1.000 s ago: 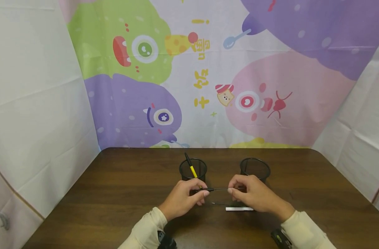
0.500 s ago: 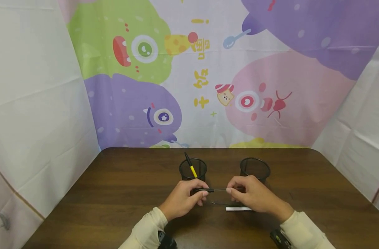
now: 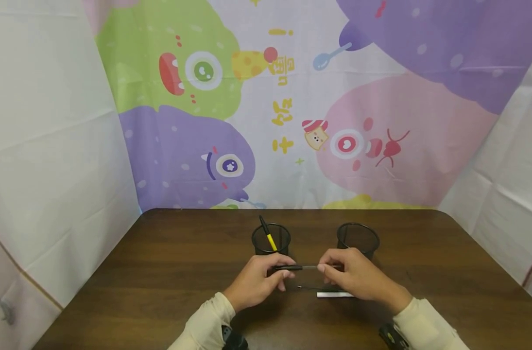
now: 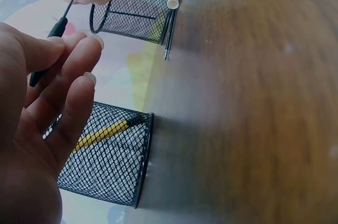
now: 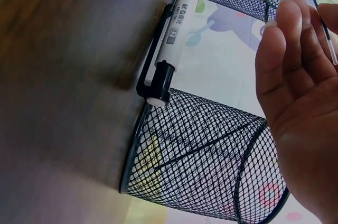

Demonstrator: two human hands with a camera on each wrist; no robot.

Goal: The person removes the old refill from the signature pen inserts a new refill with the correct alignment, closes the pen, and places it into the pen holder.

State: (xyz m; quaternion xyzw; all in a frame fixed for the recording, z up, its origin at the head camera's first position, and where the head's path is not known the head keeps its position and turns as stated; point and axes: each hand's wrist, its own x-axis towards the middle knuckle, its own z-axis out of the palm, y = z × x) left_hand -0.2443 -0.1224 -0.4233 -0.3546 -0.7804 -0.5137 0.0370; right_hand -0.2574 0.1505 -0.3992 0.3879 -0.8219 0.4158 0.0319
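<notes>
My left hand (image 3: 258, 281) pinches the black ribbed grip section of a pen (image 4: 57, 27) between thumb and forefinger, its other fingers loosely bent. Out of that piece runs a thin pen refill (image 5: 318, 12), which my right hand (image 3: 357, 276) pinches near its other end. Both hands hold the pieces level in line above the table. Below them lies a white pen barrel (image 3: 334, 294) with a black clip, lettered 0.7 in the right wrist view. Beside the barrel lies another thin refill (image 4: 169, 38), its metal tip pointing left in the head view.
Behind my left hand stands a black mesh pen cup (image 3: 271, 224) with a yellow and black pen (image 3: 268, 234) leaning in it. A second mesh cup (image 3: 357, 223) stands behind my right hand. A printed cloth (image 3: 287, 184) hangs behind the brown table (image 3: 182, 253).
My left fingers have shifted slightly on the black grip section, so more of it shows. My right hand has moved a touch to the left; the things on the table have not moved.
</notes>
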